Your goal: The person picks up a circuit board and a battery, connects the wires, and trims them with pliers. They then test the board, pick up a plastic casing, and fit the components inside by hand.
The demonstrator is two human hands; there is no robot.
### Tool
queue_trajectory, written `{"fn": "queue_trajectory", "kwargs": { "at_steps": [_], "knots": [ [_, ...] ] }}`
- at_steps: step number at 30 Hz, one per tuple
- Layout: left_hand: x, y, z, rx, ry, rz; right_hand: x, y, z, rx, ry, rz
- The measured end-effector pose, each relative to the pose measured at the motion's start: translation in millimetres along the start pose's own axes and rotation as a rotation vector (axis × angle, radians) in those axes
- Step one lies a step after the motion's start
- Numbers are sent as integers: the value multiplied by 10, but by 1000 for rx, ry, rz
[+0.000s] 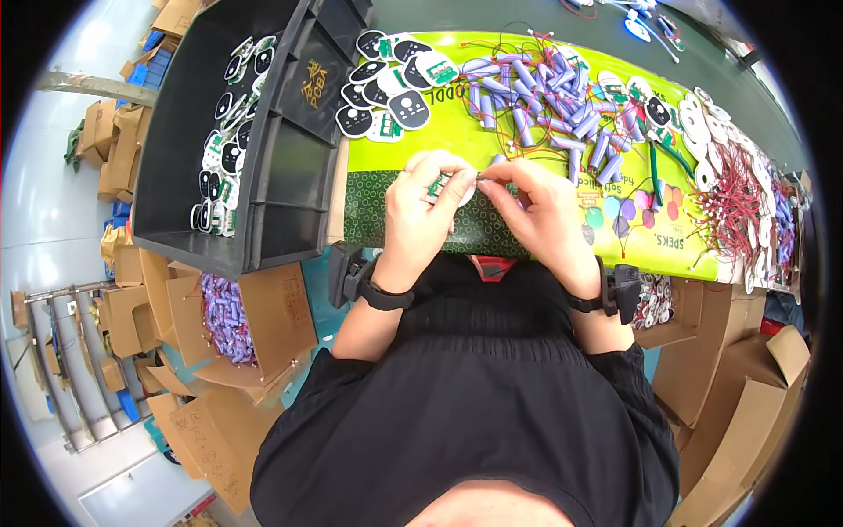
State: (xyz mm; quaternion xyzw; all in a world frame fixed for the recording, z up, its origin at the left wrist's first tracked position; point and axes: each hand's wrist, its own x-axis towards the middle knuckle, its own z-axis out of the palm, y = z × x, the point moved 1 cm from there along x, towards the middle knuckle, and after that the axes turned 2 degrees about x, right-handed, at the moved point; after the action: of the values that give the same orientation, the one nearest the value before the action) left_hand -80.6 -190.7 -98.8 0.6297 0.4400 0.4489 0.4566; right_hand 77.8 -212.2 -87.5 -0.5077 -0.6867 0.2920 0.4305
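My left hand is closed round a small white circuit board with green on it, much of it covered by my fingers. Close beside it, the fingertips of my right hand are pinched together at the board's edge; what is between them is too small to make out. A purple cylindrical battery cell shows just past my right fingers. Both hands are above a dark green patterned mat. Farther off lies a heap of purple battery cells with thin red wires.
Left stands a black bin of circuit boards, with more boards beside it. Green-handled pliers lie right of the cells, near white discs with red wires. Below the table's left side, a cardboard box holds more cells.
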Motion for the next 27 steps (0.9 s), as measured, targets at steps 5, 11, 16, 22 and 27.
{"fn": "queue_trajectory", "kwargs": {
  "at_steps": [5,11,16,22,27],
  "knots": [
    [-17,-91,54,56,76,19,21,-43,72,-226,222,-286],
    [-40,-44,94,-136,98,-137,-6,-10,153,-263,295,-311],
    [-53,-166,73,-230,30,-105,-7,20,146,-192,219,-287],
    [-65,-132,51,-318,-54,-57,-78,26,103,185,-59,149],
    [-94,-160,132,-337,19,-17,-11,-3,102,-15,33,-118]
  ]
}}
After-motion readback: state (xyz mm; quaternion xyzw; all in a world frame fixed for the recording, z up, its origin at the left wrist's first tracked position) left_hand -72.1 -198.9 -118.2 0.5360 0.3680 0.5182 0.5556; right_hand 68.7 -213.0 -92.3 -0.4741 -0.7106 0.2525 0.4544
